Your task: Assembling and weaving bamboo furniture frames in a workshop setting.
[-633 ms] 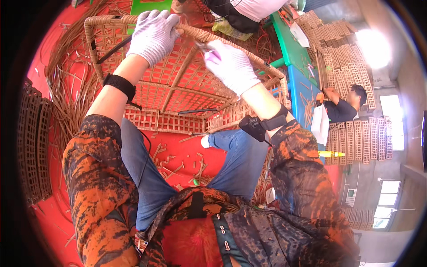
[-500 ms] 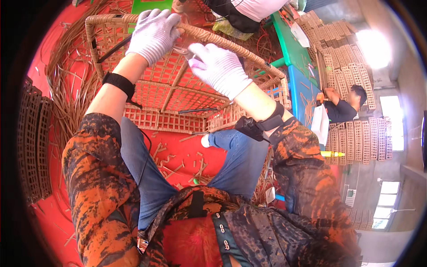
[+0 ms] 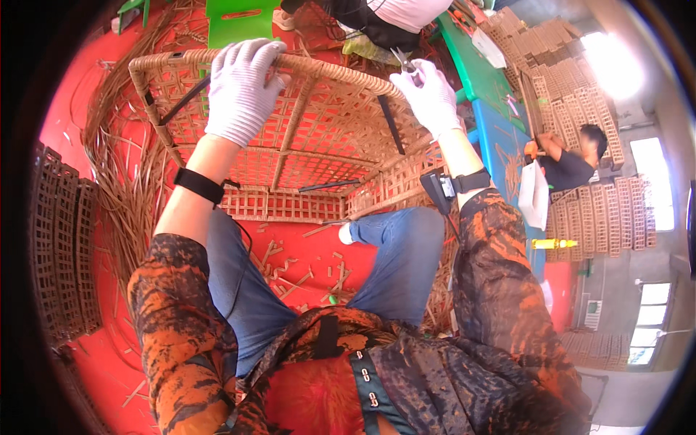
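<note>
A large woven basket (image 3: 337, 73) stands tilted in front of my legs, with a wrapped rim and open lattice sides. My gloved left hand (image 3: 241, 94) is closed over the far rim, fingers curled across the top. Beyond the rim's right part, my gloved right hand (image 3: 431, 98) holds small metal pliers (image 3: 403, 60), whose jaws point up and away from me. Much of their handle is hidden in my palm. Dark flat strips (image 3: 391, 125) cross the inside of the basket near its corners.
Long brown weaving strands (image 3: 130, 188) lie in a heap at left, and cut scraps litter the red floor (image 3: 319, 264). Stacked lattice panels (image 3: 61, 254) stand at far left. A green chair (image 3: 233, 25), a blue table (image 3: 500, 145) and two other people (image 3: 569, 167) are nearby.
My right hand has moved right and away from the rim's middle, and the pliers' jaws now show clearly. My left hand stays on the rim. The basket sits slightly lower in view.
</note>
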`<action>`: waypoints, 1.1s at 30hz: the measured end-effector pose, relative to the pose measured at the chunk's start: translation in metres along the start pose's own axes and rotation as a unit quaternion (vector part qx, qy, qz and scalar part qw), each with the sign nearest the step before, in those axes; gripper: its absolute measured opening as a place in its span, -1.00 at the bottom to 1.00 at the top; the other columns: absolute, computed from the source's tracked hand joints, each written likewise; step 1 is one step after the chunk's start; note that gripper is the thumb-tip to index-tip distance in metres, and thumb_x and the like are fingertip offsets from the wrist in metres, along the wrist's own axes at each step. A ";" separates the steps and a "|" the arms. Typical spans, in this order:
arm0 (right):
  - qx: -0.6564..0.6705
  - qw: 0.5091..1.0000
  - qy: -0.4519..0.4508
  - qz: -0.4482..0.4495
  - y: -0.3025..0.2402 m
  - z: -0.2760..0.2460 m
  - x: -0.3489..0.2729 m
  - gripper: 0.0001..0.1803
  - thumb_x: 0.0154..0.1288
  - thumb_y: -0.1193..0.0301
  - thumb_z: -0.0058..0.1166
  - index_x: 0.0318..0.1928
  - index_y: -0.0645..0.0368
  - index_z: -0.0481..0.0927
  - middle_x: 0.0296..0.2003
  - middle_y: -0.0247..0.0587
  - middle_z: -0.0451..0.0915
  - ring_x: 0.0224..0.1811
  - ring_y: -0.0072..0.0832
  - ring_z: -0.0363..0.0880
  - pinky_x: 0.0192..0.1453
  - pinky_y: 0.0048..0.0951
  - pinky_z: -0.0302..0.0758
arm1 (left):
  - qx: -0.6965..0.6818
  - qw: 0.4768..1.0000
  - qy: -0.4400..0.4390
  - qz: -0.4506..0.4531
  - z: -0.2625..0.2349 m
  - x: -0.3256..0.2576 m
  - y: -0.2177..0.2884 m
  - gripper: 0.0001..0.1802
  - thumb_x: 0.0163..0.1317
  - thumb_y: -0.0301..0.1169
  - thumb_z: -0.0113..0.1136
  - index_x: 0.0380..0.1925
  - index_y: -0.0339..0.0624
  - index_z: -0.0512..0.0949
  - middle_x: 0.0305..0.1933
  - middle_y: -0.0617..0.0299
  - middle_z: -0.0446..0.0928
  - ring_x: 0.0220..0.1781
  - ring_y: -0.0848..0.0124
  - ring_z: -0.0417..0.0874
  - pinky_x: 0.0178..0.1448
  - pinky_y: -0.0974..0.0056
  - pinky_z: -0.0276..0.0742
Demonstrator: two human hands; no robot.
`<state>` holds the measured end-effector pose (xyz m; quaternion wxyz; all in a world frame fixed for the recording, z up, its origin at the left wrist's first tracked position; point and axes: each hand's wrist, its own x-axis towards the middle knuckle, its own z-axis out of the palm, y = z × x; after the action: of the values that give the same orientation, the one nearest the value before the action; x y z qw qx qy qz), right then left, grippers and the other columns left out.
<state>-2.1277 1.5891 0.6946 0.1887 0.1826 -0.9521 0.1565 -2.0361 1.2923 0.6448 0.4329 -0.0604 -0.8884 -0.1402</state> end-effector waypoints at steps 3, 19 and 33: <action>-0.012 1.000 0.027 0.001 0.000 0.000 -0.002 -0.35 0.05 -0.06 0.24 0.01 0.16 0.50 -0.26 -0.09 0.60 -0.13 -0.20 0.58 -0.02 -0.20 0.47 | -0.020 0.998 -0.027 0.054 0.009 0.010 0.016 -0.49 -0.10 -0.34 0.33 -0.03 0.01 0.50 0.00 0.26 0.50 0.11 0.22 0.46 0.25 0.11 0.27; 0.022 0.996 0.085 -0.001 0.013 0.017 -0.005 -0.39 0.04 -0.10 0.14 -0.06 0.10 0.52 -0.22 0.02 0.57 -0.11 -0.09 0.56 0.02 -0.05 0.42 | 0.043 0.969 -0.159 0.183 0.020 0.038 0.023 -0.63 0.01 -0.32 0.28 -0.14 -0.12 0.50 -0.17 0.13 0.53 -0.18 0.11 0.58 -0.11 0.08 0.49; 0.013 0.991 0.136 0.009 -0.003 -0.005 -0.017 -0.48 0.01 0.03 0.17 -0.13 0.16 0.48 -0.33 0.01 0.51 -0.26 -0.07 0.51 -0.16 -0.05 0.40 | 0.017 0.977 -0.157 0.146 0.023 0.040 0.031 -0.67 -0.02 -0.37 0.28 -0.18 -0.11 0.52 -0.20 0.11 0.54 -0.23 0.10 0.60 -0.17 0.12 0.53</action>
<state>-2.1102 1.5934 0.6925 0.3122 0.1540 -0.9171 0.1943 -2.0707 1.3277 0.6688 0.3050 -0.2029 -0.9292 -0.0492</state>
